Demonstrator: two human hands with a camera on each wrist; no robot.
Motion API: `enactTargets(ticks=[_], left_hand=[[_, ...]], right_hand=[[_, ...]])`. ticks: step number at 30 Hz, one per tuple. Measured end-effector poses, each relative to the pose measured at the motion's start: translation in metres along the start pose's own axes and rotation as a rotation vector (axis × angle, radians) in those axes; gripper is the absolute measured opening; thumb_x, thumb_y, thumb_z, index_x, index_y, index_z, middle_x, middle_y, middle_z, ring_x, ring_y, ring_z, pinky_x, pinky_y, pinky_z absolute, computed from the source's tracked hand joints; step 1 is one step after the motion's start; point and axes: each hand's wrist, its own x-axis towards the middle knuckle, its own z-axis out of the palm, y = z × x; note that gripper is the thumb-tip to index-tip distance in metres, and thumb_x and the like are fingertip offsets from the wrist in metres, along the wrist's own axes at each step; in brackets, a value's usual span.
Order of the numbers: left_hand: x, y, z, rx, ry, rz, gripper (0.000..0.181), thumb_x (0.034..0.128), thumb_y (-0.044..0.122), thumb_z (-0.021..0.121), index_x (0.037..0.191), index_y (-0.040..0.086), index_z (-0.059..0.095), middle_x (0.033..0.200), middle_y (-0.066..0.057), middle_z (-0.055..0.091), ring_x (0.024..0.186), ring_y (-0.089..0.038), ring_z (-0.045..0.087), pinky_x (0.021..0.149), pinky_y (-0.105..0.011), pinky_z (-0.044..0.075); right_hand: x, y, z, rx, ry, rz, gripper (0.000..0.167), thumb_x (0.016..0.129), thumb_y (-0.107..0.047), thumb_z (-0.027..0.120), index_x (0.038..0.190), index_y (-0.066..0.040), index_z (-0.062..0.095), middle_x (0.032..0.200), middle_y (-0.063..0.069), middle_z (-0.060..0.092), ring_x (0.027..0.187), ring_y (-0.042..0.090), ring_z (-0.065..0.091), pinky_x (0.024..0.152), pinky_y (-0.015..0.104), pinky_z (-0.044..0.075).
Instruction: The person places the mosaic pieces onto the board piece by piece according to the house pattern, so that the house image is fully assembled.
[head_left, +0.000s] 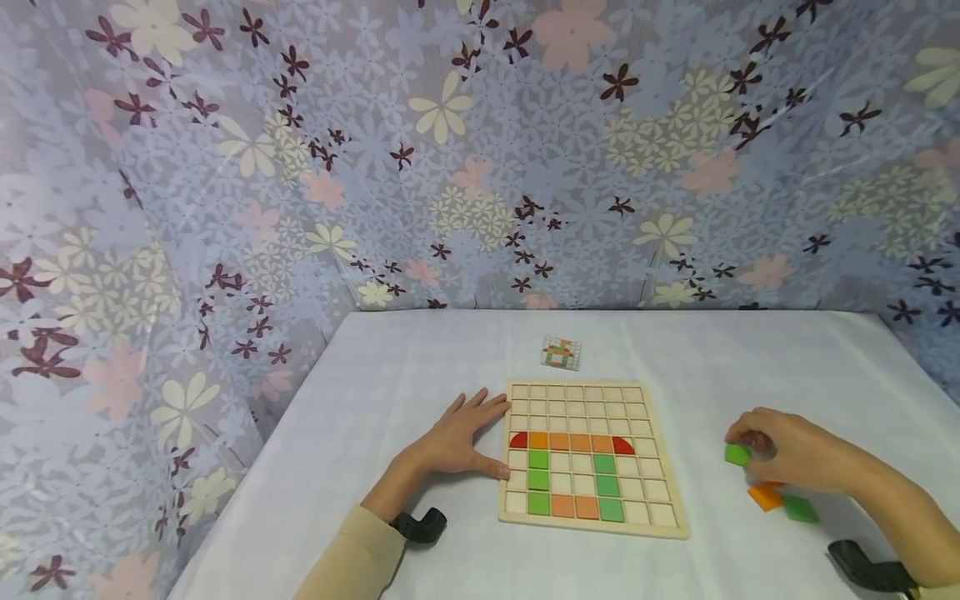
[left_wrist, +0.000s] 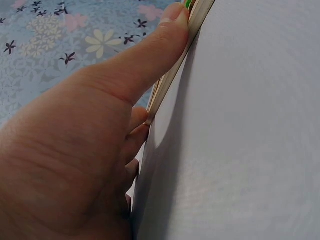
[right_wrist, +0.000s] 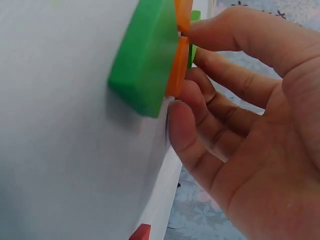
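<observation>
A wooden grid board (head_left: 592, 533) lies flat on the table, with red, orange and green tiles in several of its cells. My left hand (head_left: 461, 437) rests at the board's left edge, fingers spread and thumb touching the frame; the left wrist view shows the thumb (left_wrist: 155, 55) against the board's side. To the right of the board, my right hand (head_left: 795, 454) curls over loose tiles, pinching a light green tile (head_left: 737, 454) between thumb and index finger. Orange tiles (right_wrist: 177, 67) sit by the thumb, and a darker green tile (right_wrist: 142, 60) lies beside them.
A small pattern card (head_left: 561, 353) lies behind the board. White cloth (head_left: 420, 358) covers the table, and a flowered curtain (head_left: 480, 167) hangs at its back and left. In the right wrist view a red piece (right_wrist: 141, 232) shows at the bottom edge.
</observation>
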Motion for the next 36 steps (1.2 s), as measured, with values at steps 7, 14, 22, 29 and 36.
enactTargets(ticks=[7, 14, 22, 29, 36], left_hand=[[-0.001, 0.001, -0.001, -0.008, -0.003, 0.017, 0.104, 0.0694, 0.071, 0.070, 0.152, 0.021, 0.031, 0.157, 0.005, 0.022, 0.146, -0.023, 0.006, 0.115, -0.049, 0.002], [0.001, 0.000, -0.001, -0.010, 0.000, 0.030, 0.103, 0.0702, 0.071, 0.069, 0.152, 0.022, 0.031, 0.157, 0.006, 0.021, 0.146, -0.023, 0.006, 0.115, -0.049, 0.001], [0.002, -0.002, 0.000, -0.004, -0.002, 0.027, 0.104, 0.0691, 0.073, 0.068, 0.152, 0.023, 0.031, 0.157, 0.007, 0.021, 0.146, -0.022, 0.005, 0.115, -0.049, 0.001], [0.004, 0.001, -0.001, 0.001, -0.001, 0.027, 0.104, 0.0689, 0.073, 0.068, 0.152, 0.023, 0.031, 0.157, 0.007, 0.021, 0.146, -0.021, 0.005, 0.115, -0.048, 0.001], [0.001, -0.002, 0.000, 0.008, -0.004, 0.011, 0.105, 0.0683, 0.075, 0.067, 0.152, 0.025, 0.030, 0.157, 0.008, 0.020, 0.146, -0.020, 0.004, 0.116, -0.046, -0.001]], right_hand=[[0.002, 0.001, 0.004, 0.033, 0.033, 0.004, 0.031, 0.081, -0.014, 0.072, 0.110, -0.005, 0.065, 0.085, -0.002, 0.054, 0.071, 0.009, 0.044, 0.058, 0.026, 0.041], [0.010, -0.005, 0.005, 0.016, 0.058, -0.051, 0.029, 0.082, -0.015, 0.073, 0.109, -0.010, 0.068, 0.086, -0.005, 0.055, 0.072, 0.008, 0.046, 0.060, 0.025, 0.043], [0.025, -0.018, 0.007, -0.007, 0.084, -0.159, 0.029, 0.081, -0.015, 0.076, 0.109, -0.013, 0.069, 0.087, -0.007, 0.056, 0.074, 0.007, 0.047, 0.061, 0.024, 0.043], [0.039, -0.029, 0.008, 0.000, 0.083, -0.140, 0.031, 0.079, -0.013, 0.076, 0.109, -0.014, 0.069, 0.089, -0.008, 0.057, 0.075, 0.009, 0.049, 0.060, 0.024, 0.044], [0.056, -0.045, 0.014, 0.011, 0.082, -0.190, 0.030, 0.080, -0.012, 0.075, 0.109, -0.012, 0.070, 0.092, -0.007, 0.059, 0.076, 0.010, 0.051, 0.062, 0.024, 0.046]])
